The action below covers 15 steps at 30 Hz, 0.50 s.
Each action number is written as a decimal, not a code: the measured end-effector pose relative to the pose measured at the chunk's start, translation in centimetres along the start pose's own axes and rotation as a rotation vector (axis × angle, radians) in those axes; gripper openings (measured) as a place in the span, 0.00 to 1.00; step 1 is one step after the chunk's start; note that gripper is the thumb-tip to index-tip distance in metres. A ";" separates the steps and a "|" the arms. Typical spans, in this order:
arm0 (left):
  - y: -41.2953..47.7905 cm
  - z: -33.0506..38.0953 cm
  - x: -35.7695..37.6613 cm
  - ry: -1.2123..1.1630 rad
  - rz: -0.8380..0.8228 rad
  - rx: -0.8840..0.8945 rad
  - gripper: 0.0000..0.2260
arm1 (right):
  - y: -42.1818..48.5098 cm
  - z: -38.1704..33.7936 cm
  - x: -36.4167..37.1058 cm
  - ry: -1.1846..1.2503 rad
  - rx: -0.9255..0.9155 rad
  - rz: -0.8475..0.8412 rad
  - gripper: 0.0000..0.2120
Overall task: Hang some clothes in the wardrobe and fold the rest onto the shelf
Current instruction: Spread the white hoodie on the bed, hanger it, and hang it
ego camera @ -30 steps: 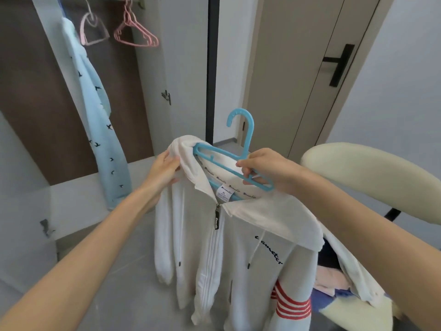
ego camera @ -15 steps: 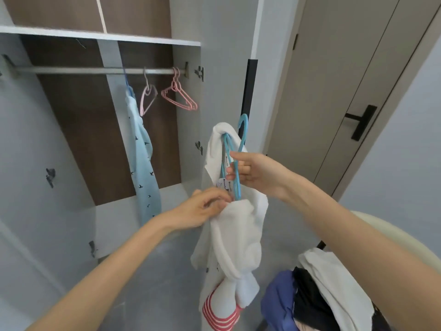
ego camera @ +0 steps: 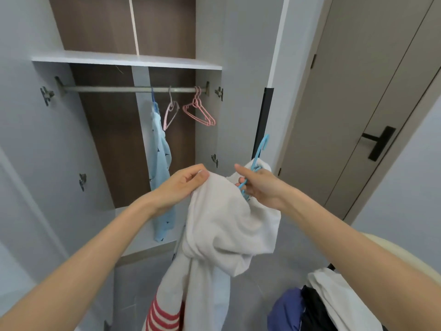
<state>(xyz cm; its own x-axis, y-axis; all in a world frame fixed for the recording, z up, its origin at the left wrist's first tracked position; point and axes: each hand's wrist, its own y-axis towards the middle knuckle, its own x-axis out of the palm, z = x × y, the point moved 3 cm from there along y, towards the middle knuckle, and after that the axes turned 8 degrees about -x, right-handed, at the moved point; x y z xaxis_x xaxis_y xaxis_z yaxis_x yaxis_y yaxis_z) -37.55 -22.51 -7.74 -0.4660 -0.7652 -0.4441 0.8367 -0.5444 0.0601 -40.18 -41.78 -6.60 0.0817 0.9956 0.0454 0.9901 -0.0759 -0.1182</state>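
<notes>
A white hooded jacket (ego camera: 222,225) with red sleeve stripes hangs on a blue plastic hanger (ego camera: 259,154) in front of the open wardrobe. My right hand (ego camera: 257,185) grips the hanger just below its hook. My left hand (ego camera: 183,185) pinches the jacket's fabric at its upper left edge. The metal rail (ego camera: 114,89) inside carries a light blue patterned garment (ego camera: 161,163) and empty pink hangers (ego camera: 199,113). A white shelf (ego camera: 124,59) runs above the rail.
Loose clothes (ego camera: 317,304), white, black and blue, lie piled on a cream chair (ego camera: 386,249) at the lower right. A beige door with a black handle (ego camera: 379,143) stands on the right. The wardrobe's left door (ego camera: 31,151) is swung open.
The view has tilted up toward the wardrobe. The jacket and hanger have turned edge-on and lifted toward the rail; my left hand has moved from the shoulder to the upper back fabric.
</notes>
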 end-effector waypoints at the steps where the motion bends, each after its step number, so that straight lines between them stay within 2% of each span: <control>1: 0.0 -0.9 -0.5 0.021 0.037 -0.029 0.16 | -0.1 0.3 0.3 0.045 0.023 -0.026 0.14; 2: -0.1 -1.7 -0.9 0.038 0.063 -0.050 0.15 | -0.2 0.4 0.6 0.112 0.055 -0.065 0.13; 5: 0.0 -3.6 -1.3 0.046 0.110 -0.113 0.07 | -0.5 0.2 2.0 0.401 0.142 -0.152 0.01; 7: -0.5 -3.4 -2.4 -0.015 0.152 -0.191 0.10 | -0.2 -0.1 3.1 0.522 0.134 -0.167 0.12; 9: -0.7 -3.4 -4.4 -0.065 0.155 -0.205 0.08 | 0.5 -0.3 3.8 0.528 0.084 -0.165 0.17; 12: -1.4 -4.3 -7.9 -0.142 0.314 -0.285 0.09 | 1.6 -1.3 4.4 0.591 0.001 -0.120 0.19; 15: -1.9 -5.1 -10.3 -0.349 0.512 -0.340 0.15 | 2.6 -2.7 4.6 0.640 -0.070 -0.085 0.12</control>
<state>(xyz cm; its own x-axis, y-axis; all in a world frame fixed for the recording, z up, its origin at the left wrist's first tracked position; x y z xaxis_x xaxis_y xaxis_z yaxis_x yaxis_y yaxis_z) -32.91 -11.85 -7.84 -0.0072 -0.9929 -0.1184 0.9924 0.0075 -0.1232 -36.88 -37.57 -4.00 0.0336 0.7706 0.6364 0.9994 -0.0234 -0.0244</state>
